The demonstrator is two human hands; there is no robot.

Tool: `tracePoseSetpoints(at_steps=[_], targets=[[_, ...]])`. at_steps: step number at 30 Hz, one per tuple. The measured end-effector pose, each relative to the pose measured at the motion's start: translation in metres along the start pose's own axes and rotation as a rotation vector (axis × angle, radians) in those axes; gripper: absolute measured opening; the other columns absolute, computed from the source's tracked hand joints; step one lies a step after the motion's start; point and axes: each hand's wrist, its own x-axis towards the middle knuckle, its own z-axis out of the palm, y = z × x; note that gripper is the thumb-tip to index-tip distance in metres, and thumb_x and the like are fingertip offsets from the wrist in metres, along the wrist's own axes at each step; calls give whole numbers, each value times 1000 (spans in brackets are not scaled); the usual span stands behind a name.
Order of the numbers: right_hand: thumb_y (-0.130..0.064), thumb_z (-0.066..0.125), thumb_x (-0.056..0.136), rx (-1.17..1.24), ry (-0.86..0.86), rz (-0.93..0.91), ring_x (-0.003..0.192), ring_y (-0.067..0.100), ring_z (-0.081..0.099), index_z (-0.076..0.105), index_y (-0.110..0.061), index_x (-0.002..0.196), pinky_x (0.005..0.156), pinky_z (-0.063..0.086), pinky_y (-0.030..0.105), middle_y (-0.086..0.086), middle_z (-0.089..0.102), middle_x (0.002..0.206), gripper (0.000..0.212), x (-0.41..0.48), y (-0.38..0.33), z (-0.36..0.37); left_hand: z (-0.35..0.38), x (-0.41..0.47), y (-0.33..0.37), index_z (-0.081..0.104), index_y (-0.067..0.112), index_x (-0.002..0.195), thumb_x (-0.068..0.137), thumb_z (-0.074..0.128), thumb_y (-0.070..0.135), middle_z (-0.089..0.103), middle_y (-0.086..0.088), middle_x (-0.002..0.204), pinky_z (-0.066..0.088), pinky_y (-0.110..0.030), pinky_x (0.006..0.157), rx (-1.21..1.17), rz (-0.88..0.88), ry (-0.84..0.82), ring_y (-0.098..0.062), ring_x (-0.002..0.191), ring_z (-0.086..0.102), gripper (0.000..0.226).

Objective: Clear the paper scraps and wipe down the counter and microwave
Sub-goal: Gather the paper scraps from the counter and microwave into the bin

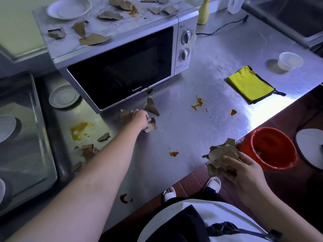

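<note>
left hand [142,118] clamped on scrap [151,126] by microwave [120,67] | next scrap [151,106] just beyond, nearer left | right hand [244,170] gripping wad [222,154] beside red bin [272,147]

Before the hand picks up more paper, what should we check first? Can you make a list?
1. Left hand on a scrap: ok, it rests on the brown scraps in front of the microwave.
2. Right hand has room for more: not ok, it already holds a full wad of scraps.
3. Red bin within reach: ok, it stands just past the counter edge beside the right hand.
4. Microwave top cleared: not ok, many scraps still lie there.
5. Yellow cloth ready for wiping: ok, folded on the counter.
6. Orange spills wiped: not ok.
</note>
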Motion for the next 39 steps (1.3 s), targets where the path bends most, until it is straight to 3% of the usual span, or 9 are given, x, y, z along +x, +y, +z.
tracePoseSetpoints(at_steps=[3,6,9,14,21,26,29,33,39], targets=[[5,67,86,27,-19,-5,91,44,72,73,-3,96,82,59,49,27,73,100,14,5,-1,1,6,-5,2,71,30,103,80,76,26,49,-7,126,35,-34,107,33,1,43,-33,121,41,23],[6,68,84,33,-102,-25,87,43,72,74,-3,98,67,61,40,27,73,99,17,6,-5,7,11,-20,4,68,24,84,83,69,16,60,-8,111,42,-33,95,-85,36,123,-32,112,49,8],[-1,74,73,-16,-231,-56,88,38,71,71,-1,108,76,61,44,27,72,103,35,7,-9,16,11,-50,7,65,19,83,81,76,17,67,0,86,50,-31,72,-403,49,96,-23,86,63,12],[-5,77,67,-69,-520,-60,89,41,71,71,2,109,84,57,51,26,72,100,43,4,-14,40,0,-131,24,69,21,90,73,85,5,72,-2,81,57,-28,61,-981,159,-111,-11,69,68,29],[-6,77,65,-145,-618,-50,88,36,71,77,-6,97,75,61,44,21,74,97,32,1,-12,65,-8,-190,30,72,21,93,79,75,-6,75,3,81,55,-23,63,-1287,259,-207,-10,77,69,31],[-3,75,65,-97,-567,-17,79,28,72,74,-14,103,64,60,38,13,75,96,40,6,-9,73,-9,-189,6,74,27,109,79,72,9,75,-9,101,58,-29,76,-1512,293,-426,-19,92,71,34],[-1,76,63,-69,-500,-4,75,29,72,68,-19,113,60,60,37,10,76,98,53,10,-9,69,3,-170,-10,72,27,108,81,73,24,74,-6,108,56,-30,79,-1409,175,-259,-22,97,70,27],[0,73,70,-36,-367,-14,74,25,74,68,-6,106,60,60,32,13,75,94,37,15,-6,53,20,-125,-38,69,26,102,86,71,18,69,4,104,46,-24,76,-955,-127,147,-18,99,64,18],[5,67,84,48,-140,37,85,31,71,67,-4,102,76,62,38,18,73,98,20,24,-6,28,6,-53,-63,66,17,120,84,67,14,57,-11,126,48,-36,93,-415,-137,361,-32,109,58,36]])
